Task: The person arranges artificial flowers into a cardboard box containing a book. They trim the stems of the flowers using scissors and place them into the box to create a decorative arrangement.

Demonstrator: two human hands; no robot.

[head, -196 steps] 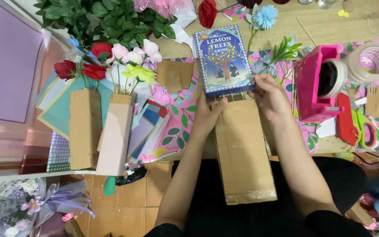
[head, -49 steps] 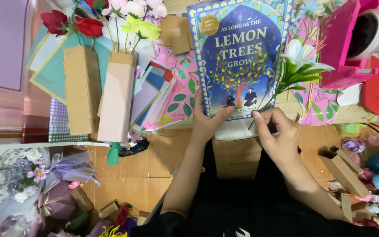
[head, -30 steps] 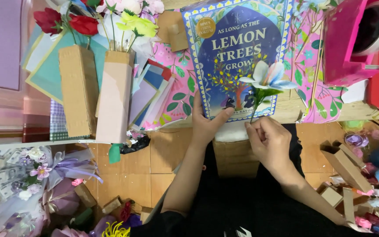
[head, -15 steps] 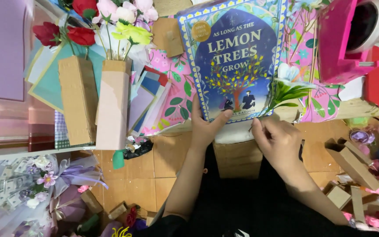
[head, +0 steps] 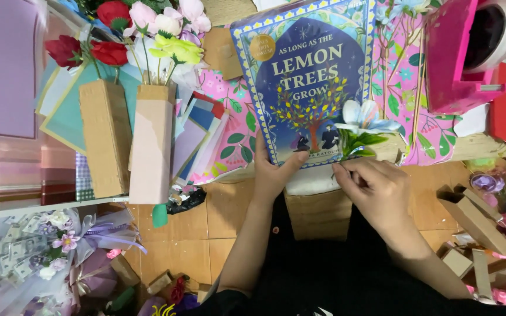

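Note:
My left hand (head: 273,171) grips the bottom edge of a blue illustrated book (head: 306,76), thumb on its cover, holding it upright over the table edge. My right hand (head: 375,186) pinches the stem of a white artificial flower with green leaves (head: 363,126), which lies against the book's lower right corner. Below the book a brown paper bag (head: 314,210) rests on my lap.
Two tall cardboard vases (head: 129,140) with red, pink and yellow artificial flowers stand at left beside stacked coloured papers (head: 206,137). A pink tape dispenser (head: 469,58) sits at right on floral wrapping paper (head: 408,117). Small cardboard boxes (head: 472,219) and bouquets (head: 60,251) lie on the floor.
The book came much closer and larger in view. My right hand took up the white flower and shifted it about the book's lower right corner; my left hand kept hold of the book.

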